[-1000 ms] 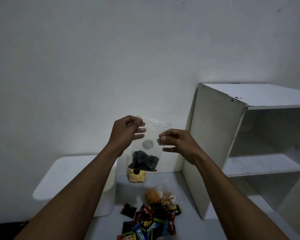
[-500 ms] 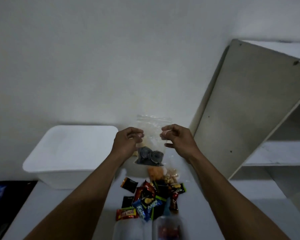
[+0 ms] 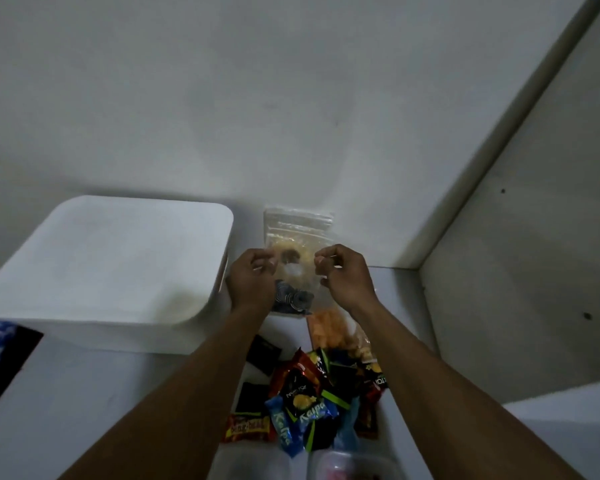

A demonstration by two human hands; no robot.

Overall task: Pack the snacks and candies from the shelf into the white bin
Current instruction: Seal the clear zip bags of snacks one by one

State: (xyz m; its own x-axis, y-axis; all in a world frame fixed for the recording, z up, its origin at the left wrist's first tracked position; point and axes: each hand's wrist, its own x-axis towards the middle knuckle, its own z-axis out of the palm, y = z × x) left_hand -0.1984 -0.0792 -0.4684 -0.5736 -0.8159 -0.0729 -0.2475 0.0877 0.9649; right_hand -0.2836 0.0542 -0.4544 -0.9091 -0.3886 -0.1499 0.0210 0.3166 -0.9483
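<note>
Shelf [image 3: 534, 237] fills the right, cut off by the frame, compartments out of view. White bin [image 3: 111, 265] sits far left on the table [image 3: 84, 393]; its top is washed out, can't tell lidded or open. Snack pile [image 3: 312, 400] near centre, unpacked. Clear bag of dark cookies [image 3: 293, 299] has dropped from chest height to just right of the bin, not in yet. Left hand [image 3: 252, 282] and right hand [image 3: 347, 275] pinch its sides, fingers curled. Yellowish blur behind it, maybe another bag.

Left hand [image 3: 252, 282], right hand [image 3: 347, 278]: bare. Left forearm [image 3: 187, 375], right forearm [image 3: 430, 368]: bare down to lower frame edge. Fingernails [image 3: 320, 260] short.
</note>
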